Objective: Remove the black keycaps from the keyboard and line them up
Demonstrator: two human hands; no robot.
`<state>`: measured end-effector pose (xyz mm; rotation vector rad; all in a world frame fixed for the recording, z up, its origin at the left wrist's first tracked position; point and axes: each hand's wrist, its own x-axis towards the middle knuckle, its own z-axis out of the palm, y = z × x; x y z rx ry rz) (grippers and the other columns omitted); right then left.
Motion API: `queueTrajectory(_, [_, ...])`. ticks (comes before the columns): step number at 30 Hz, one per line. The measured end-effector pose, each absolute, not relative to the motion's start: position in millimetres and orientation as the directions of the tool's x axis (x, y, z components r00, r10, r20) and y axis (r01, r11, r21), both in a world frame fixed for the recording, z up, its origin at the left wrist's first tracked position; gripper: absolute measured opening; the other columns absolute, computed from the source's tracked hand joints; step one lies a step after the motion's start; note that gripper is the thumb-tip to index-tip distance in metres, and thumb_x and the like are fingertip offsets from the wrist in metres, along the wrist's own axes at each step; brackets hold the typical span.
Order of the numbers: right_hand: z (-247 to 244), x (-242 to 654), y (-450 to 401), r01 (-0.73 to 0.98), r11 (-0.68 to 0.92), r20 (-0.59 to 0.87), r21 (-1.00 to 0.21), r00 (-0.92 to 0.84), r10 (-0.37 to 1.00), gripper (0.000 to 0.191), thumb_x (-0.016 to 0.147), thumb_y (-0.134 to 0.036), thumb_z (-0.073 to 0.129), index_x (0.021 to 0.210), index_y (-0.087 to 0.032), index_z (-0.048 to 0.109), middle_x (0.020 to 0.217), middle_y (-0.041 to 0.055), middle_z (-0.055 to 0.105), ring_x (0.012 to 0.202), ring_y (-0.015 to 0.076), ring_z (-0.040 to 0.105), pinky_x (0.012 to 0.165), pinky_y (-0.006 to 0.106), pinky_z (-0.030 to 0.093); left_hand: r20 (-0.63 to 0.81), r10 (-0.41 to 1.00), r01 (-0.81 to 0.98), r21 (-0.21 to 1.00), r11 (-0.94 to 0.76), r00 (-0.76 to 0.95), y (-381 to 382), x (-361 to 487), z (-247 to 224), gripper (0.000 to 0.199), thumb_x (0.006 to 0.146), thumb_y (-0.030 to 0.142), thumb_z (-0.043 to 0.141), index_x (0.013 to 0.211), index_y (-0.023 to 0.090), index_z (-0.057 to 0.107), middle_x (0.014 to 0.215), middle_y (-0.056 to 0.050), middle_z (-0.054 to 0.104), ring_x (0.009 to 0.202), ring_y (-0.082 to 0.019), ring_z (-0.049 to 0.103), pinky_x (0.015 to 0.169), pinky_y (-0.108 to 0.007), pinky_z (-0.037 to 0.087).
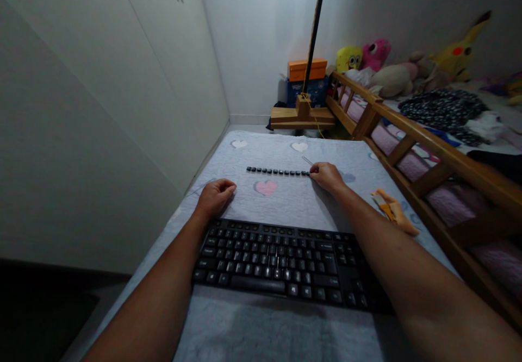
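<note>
A black keyboard (269, 258) lies on the light blue quilted cloth (281, 324), partly covered by my right forearm. Beyond it, several small black keycaps (275, 172) form a straight row running left to right. My right hand (325, 176) is at the row's right end, fingers pinched together; a thin wire-like tool (307, 160) sticks out from them. Whether a keycap is also between the fingertips is too small to tell. My left hand (217, 196) rests on the cloth behind the keyboard's left corner, its fingers curled together, with what they hold, if anything, hidden.
An orange-handled tool (389, 207) lies at the right, beside my right forearm. A wooden bed rail (424, 142) borders the right side, with plush toys behind. A wooden stand (302, 113) with a black pole is beyond the far edge. White cabinet doors (122, 106) fill the left.
</note>
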<state>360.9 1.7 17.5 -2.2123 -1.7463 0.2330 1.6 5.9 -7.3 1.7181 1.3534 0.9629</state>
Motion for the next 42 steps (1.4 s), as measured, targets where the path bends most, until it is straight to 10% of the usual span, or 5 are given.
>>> queueTrajectory(22, [42.2, 375.6, -21.0, 0.929, -0.183, 0.105, -0.320, 0.227, 0.968, 0.026, 0.074, -0.022, 0.065, 0.101, -0.020, 0.069, 0.092, 0.0045, 0.073, 0.080, 0.0162, 0.065, 0.069, 0.023, 0.044, 0.117, 0.978, 0.444, 0.877, -0.182, 0.170, 5.8, 1.0, -7.2, 0.032, 0.069, 0.045, 0.066, 0.078, 0.015, 0.068, 0.068, -0.003, 0.066, 0.063, -0.016, 0.059, 0.061, -0.026, 0.046])
queueTrajectory(42, [41.1, 476.0, -169.0, 0.922, -0.384, 0.063, -0.055, 0.387, 0.920, 0.040, 0.075, -0.035, 0.063, 0.111, -0.019, 0.067, 0.098, 0.0117, 0.067, 0.087, 0.0230, 0.064, 0.068, 0.027, 0.044, 0.132, 0.975, 0.550, 0.808, -0.211, 0.180, 3.8, 2.7, 0.2, 0.033, 0.067, 0.046, 0.063, 0.077, 0.015, 0.069, 0.069, -0.003, 0.068, 0.063, -0.017, 0.059, 0.061, -0.026, 0.046])
